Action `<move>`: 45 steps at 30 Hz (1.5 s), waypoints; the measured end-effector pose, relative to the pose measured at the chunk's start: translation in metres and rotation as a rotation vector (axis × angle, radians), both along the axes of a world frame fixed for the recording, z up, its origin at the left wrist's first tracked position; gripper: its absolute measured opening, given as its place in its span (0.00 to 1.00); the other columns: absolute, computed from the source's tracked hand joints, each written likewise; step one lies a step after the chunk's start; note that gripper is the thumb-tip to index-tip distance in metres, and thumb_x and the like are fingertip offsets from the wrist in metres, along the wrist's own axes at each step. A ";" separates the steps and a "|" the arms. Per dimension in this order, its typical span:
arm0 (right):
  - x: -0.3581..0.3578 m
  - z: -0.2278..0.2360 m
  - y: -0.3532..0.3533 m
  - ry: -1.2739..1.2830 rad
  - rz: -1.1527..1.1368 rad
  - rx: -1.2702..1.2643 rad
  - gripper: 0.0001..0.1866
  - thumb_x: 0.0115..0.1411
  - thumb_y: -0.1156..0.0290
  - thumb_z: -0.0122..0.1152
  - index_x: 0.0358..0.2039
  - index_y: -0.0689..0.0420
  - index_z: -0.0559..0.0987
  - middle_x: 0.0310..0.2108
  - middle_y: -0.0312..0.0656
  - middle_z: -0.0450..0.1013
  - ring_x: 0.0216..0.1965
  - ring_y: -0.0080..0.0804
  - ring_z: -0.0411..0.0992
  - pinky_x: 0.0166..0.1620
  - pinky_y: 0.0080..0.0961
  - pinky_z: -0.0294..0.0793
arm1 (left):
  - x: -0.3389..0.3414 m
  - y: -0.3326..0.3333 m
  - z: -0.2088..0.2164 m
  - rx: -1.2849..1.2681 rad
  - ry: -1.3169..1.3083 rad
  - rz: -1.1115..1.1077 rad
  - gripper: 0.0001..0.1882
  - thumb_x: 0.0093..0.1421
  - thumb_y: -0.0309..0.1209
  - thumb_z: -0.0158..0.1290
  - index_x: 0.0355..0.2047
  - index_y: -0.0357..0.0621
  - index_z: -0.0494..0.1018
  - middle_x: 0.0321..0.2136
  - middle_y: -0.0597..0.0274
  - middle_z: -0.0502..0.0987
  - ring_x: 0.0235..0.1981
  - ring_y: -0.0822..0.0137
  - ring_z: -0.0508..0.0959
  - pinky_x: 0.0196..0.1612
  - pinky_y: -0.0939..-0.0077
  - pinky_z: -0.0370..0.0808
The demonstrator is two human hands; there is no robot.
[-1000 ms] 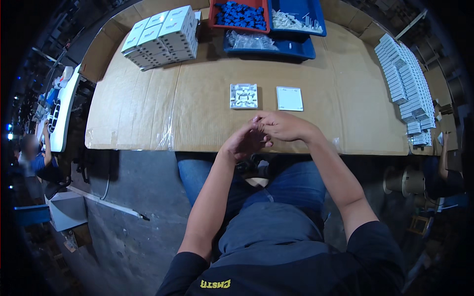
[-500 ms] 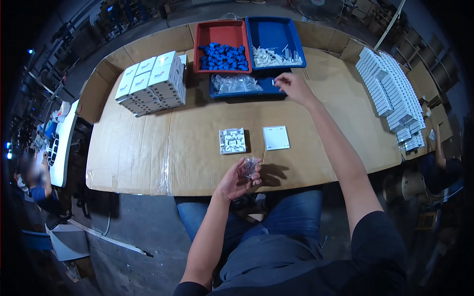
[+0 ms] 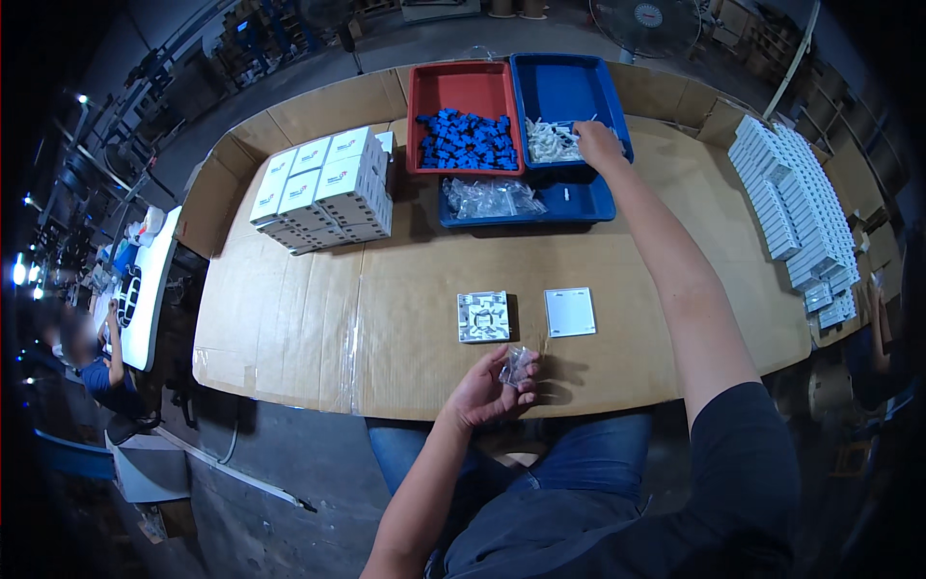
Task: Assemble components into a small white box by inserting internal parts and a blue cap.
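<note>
My left hand (image 3: pixel 487 391) is closed round a small clear plastic bag (image 3: pixel 518 367) near the table's front edge. Just beyond it sits a square white plastic box (image 3: pixel 482 317) with its moulded inside facing up. To the right lies a flat square white cover (image 3: pixel 570 312). My right hand (image 3: pixel 599 145) reaches into the far blue tray (image 3: pixel 564 82), fingers curled down among small white plastic parts (image 3: pixel 548 143); whatever they pinch is hidden. One small white part (image 3: pixel 566 194) lies in the nearer blue tray (image 3: pixel 586 205), beside a heap of clear plastic bags (image 3: pixel 492 198).
A red tray (image 3: pixel 463 87) holds blue plastic pieces (image 3: pixel 467 139). White boxes (image 3: pixel 323 188) are stacked at the left, and rows of white units (image 3: pixel 796 212) at the right. Cardboard walls (image 3: pixel 666 92) edge the table. A person (image 3: pixel 108 372) sits at another table on the left.
My right hand has moved from the nearer blue tray to the white parts in the far one. A small white part now shows in the nearer tray. My left hand still holds the bag.
</note>
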State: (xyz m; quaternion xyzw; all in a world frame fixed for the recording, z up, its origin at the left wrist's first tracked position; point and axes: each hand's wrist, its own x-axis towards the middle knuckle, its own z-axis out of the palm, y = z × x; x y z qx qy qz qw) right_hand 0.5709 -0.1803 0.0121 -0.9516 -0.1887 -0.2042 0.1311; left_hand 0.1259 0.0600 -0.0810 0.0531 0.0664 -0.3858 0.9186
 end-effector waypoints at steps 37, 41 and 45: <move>-0.370 0.023 0.038 0.858 0.478 0.460 0.09 0.60 0.70 0.73 0.39 0.59 0.85 0.33 0.35 0.79 0.35 0.19 0.76 0.41 0.21 0.74 | -0.025 -0.001 0.002 0.256 -0.164 0.161 0.27 0.74 0.51 0.46 0.63 0.46 0.69 0.53 0.59 0.77 0.47 0.64 0.77 0.54 0.60 0.75; -0.363 0.029 0.044 0.908 0.681 0.327 0.09 0.59 0.72 0.70 0.39 0.61 0.85 0.38 0.41 0.82 0.39 0.25 0.78 0.44 0.22 0.75 | -0.030 -0.004 0.011 0.381 -0.209 0.152 0.25 0.73 0.52 0.50 0.60 0.49 0.71 0.55 0.62 0.77 0.49 0.65 0.77 0.57 0.58 0.75; -0.358 0.035 0.057 1.031 0.698 0.194 0.10 0.59 0.74 0.68 0.40 0.63 0.85 0.43 0.43 0.82 0.43 0.28 0.79 0.49 0.28 0.78 | -0.032 -0.002 0.011 0.346 -0.217 0.157 0.24 0.71 0.52 0.52 0.59 0.51 0.72 0.55 0.64 0.77 0.50 0.66 0.77 0.58 0.57 0.74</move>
